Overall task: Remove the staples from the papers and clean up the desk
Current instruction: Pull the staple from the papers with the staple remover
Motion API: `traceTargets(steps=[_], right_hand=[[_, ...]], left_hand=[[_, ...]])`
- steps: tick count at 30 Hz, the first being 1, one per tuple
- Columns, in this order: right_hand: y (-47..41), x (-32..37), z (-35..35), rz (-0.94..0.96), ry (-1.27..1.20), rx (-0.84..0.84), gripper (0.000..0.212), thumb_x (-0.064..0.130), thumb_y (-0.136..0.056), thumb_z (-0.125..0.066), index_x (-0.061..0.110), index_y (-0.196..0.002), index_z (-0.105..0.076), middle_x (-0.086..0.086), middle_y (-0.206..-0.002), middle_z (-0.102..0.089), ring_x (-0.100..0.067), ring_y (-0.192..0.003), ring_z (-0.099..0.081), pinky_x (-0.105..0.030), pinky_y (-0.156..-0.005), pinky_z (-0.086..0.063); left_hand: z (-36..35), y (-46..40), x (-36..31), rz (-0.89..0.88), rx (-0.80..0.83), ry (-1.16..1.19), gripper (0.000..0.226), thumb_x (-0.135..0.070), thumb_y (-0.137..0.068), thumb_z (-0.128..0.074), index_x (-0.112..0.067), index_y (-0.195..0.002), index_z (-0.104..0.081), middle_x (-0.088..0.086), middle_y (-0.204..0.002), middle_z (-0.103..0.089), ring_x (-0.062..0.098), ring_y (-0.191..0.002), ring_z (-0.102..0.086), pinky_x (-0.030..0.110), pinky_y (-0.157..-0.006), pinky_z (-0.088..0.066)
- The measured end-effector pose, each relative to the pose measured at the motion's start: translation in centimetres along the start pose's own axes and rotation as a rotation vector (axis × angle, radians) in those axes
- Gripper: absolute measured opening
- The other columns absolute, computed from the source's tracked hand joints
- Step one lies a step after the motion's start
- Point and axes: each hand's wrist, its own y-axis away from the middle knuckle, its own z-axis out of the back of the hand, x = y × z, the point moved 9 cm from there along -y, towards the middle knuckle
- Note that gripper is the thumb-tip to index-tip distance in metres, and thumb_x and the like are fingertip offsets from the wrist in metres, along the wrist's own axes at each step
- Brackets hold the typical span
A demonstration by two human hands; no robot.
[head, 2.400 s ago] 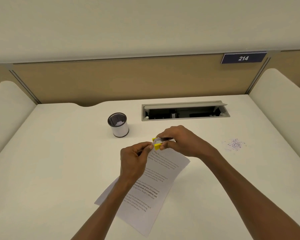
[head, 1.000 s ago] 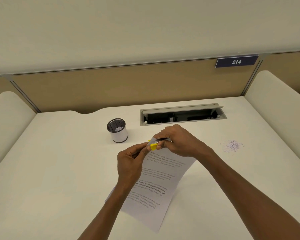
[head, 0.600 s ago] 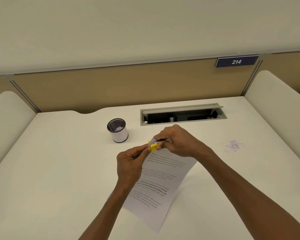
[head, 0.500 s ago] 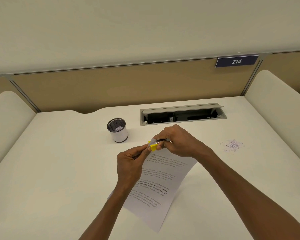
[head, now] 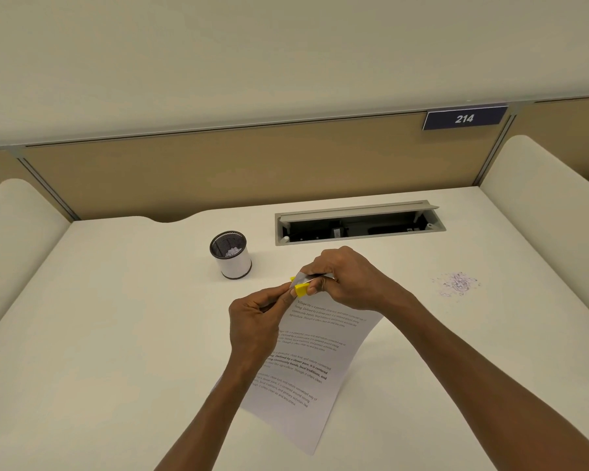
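— What differs from half a second back?

— Almost nothing. Your left hand (head: 252, 322) and right hand (head: 349, 278) stay where they were, at the middle of the frame, meeting over the top corner of the white printed paper sheets (head: 315, 351). The sheets keep the same slant, top corner lifted to your fingers, lower edge lying on the cream desk top (head: 99, 334). Against the oldest picture, the lower end of the sheets sits further right and the view has dropped a little.

— And your grip?

— Your left hand is curled tight, thumb and forefinger pinching the corner of the sheets. Your right hand is closed around the small yellow-and-silver staple remover (head: 300, 286), its yellow tip touching your left thumb at that corner.

— What can't you make out?

— The staple itself is too small to see, and your fingers cover the corner. Most of the remover is buried in your right hand; only the yellow tip and a strip of metal show. Your left wrist hides the left edge of the sheets, so you cannot count them. Both forearms are cut by the bottom of the frame.

— The rest of the desk?

— The black mesh cup with a white band (head: 231, 254) stands upper left of your hands, pale bits in its bottom. The scatter of tiny purple-white scraps (head: 458, 283) lies at the right, well apart. The open grey cable hatch (head: 357, 223) sits above your hands, its inside dark. The blue plate reading 214 (head: 464, 117) is at the upper right.
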Motion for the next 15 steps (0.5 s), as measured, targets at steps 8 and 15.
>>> traceTargets(steps=[8,15], right_hand=[[0.09,0.00,-0.21,0.026,-0.024,-0.008,0.020,0.020,-0.092,-0.063,0.024,-0.108,-0.075,0.000,-0.098,-0.076,-0.009,-0.074,-0.053,-0.018,-0.064,-0.037],[-0.23,-0.51,-0.55,-0.043,-0.076,0.121,0.024,0.027,-0.092,-0.064,0.025,-0.115,-0.071,0.007,-0.112,-0.071,-0.005,-0.083,-0.054,-0.020,-0.071,-0.042]], left_hand=[[-0.16,0.33,-0.18,0.009,0.016,0.007,0.022,-0.035,-0.075,-0.075,-0.032,-0.097,-0.076,-0.022,-0.081,-0.076,0.003,-0.078,-0.073,0.015,-0.064,-0.055],[-0.21,-0.15,0.21,0.036,0.014,0.024,0.016,-0.023,-0.081,-0.077,-0.030,-0.095,-0.076,-0.019,-0.083,-0.077,0.003,-0.080,-0.073,0.015,-0.067,-0.055]])
